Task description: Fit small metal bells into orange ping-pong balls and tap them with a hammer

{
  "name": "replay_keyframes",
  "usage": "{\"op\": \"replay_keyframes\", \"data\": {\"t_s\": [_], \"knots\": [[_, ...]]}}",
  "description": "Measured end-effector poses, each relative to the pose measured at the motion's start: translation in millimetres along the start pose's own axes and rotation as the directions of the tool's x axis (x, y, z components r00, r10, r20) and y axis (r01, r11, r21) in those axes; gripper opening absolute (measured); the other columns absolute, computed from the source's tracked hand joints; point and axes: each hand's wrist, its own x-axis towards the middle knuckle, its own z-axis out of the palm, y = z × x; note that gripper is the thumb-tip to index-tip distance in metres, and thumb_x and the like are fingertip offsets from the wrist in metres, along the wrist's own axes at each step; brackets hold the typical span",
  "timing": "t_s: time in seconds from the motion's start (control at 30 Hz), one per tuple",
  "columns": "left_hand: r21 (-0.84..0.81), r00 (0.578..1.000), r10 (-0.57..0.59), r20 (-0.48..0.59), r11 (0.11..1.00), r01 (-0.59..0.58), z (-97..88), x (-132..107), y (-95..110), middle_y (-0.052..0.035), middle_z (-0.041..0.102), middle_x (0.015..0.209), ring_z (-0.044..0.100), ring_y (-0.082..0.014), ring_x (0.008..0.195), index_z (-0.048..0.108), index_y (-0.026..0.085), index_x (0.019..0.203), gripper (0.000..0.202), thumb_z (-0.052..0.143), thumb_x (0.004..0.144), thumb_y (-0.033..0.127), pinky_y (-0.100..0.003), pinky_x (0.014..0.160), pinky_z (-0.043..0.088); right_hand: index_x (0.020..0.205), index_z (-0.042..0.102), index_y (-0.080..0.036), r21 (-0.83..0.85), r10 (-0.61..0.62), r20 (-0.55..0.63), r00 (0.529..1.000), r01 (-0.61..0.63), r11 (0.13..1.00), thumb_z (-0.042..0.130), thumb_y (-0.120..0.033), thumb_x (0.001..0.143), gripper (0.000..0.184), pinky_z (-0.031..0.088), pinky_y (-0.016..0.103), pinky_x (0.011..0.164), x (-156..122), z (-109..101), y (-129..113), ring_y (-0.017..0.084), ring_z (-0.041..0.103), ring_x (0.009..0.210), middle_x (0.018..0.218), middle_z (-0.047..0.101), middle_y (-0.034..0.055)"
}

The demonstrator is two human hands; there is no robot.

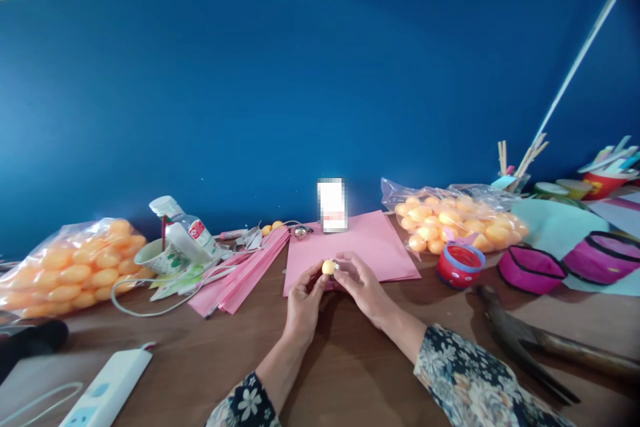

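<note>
My left hand [305,299] pinches a small yellow ball [328,267] between thumb and fingers, just above the near edge of a pink paper sheet [370,247]. Against the ball's right side, my right hand [364,288] has its fingertips closed on a small shiny silver piece [337,265]. That piece is too small to name, and my fingers partly cover it. Beyond my hands a bright upright rectangle [333,203], blurred into blocks, stands on the pink paper. Folded pink strips [253,273] lie to the left of my left hand.
Clear bags of orange balls stand at left [75,273] and right [450,220]. A bottle [187,233] leans by a paper cup [157,257]. A hammer [530,340] lies at right near a red cup [460,265] and purple fabric rings [533,270]. A power strip [107,390] sits front left.
</note>
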Motion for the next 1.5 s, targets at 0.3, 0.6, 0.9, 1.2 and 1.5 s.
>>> {"op": "replay_keyframes", "data": {"t_s": [0.3, 0.6, 0.9, 1.2, 1.5], "knots": [[0.029, 1.000, 0.001, 0.021, 1.000, -0.002, 4.4, -4, 9, -0.0096, 0.062, 0.113, 0.057, -0.0235, 0.104, 0.057, 0.018, 0.113, 0.045, 0.063, 0.071, 0.034, -0.037, 0.090, 0.044, 0.101, 0.055, -0.020, -0.045, -0.052, -0.058, 0.997, 0.049, 0.998, 0.062, -0.038, 0.074, 0.034, 0.052, 0.033, 0.079, 0, 4, 8, 0.020, 0.061, 0.092, 0.102, 0.063, 0.0056], [-0.078, 0.999, -0.033, -0.003, 0.996, 0.033, 2.9, -6, 10, -0.0109, 0.064, 0.109, 0.061, -0.0228, 0.096, 0.054, 0.018, 0.114, 0.052, 0.067, 0.066, 0.033, -0.039, 0.087, 0.047, 0.098, 0.055, -0.020, 0.016, -0.015, -0.066, 0.998, 0.016, 1.000, 0.061, -0.040, 0.074, 0.032, 0.052, 0.036, 0.080, -2, 3, 2, 0.021, 0.061, 0.093, 0.100, 0.064, 0.0056], [0.137, 0.997, 0.074, 0.009, 0.988, -0.075, 2.4, -4, 5, -0.0061, 0.060, 0.117, 0.051, -0.0215, 0.112, 0.060, 0.020, 0.110, 0.036, 0.056, 0.076, 0.034, -0.037, 0.100, 0.035, 0.100, 0.060, -0.018, -0.138, -0.089, -0.074, 0.993, 0.078, 0.987, 0.062, -0.039, 0.074, 0.034, 0.049, 0.034, 0.082, -2, 3, 5, 0.021, 0.062, 0.090, 0.100, 0.065, 0.0071], [-0.010, 1.000, -0.017, -0.011, 1.000, 0.017, 3.4, -6, 11, -0.0085, 0.062, 0.113, 0.057, -0.0227, 0.103, 0.055, 0.019, 0.116, 0.050, 0.065, 0.069, 0.035, -0.035, 0.089, 0.045, 0.101, 0.061, -0.020, -0.101, -0.050, -0.073, 0.996, 0.043, 0.994, 0.057, -0.041, 0.077, 0.032, 0.052, 0.034, 0.077, -2, 6, 2, 0.021, 0.061, 0.091, 0.101, 0.065, 0.0058], [-0.023, 1.000, -0.031, 0.000, 0.999, 0.031, 0.4, -3, 3, -0.0109, 0.062, 0.113, 0.055, -0.0260, 0.107, 0.061, 0.015, 0.106, 0.043, 0.066, 0.068, 0.034, -0.040, 0.090, 0.044, 0.099, 0.060, -0.019, -0.131, -0.071, -0.108, 0.992, 0.057, 0.990, 0.061, -0.041, 0.073, 0.035, 0.049, 0.035, 0.083, -2, 2, 6, 0.022, 0.060, 0.094, 0.101, 0.066, 0.0067]]}}
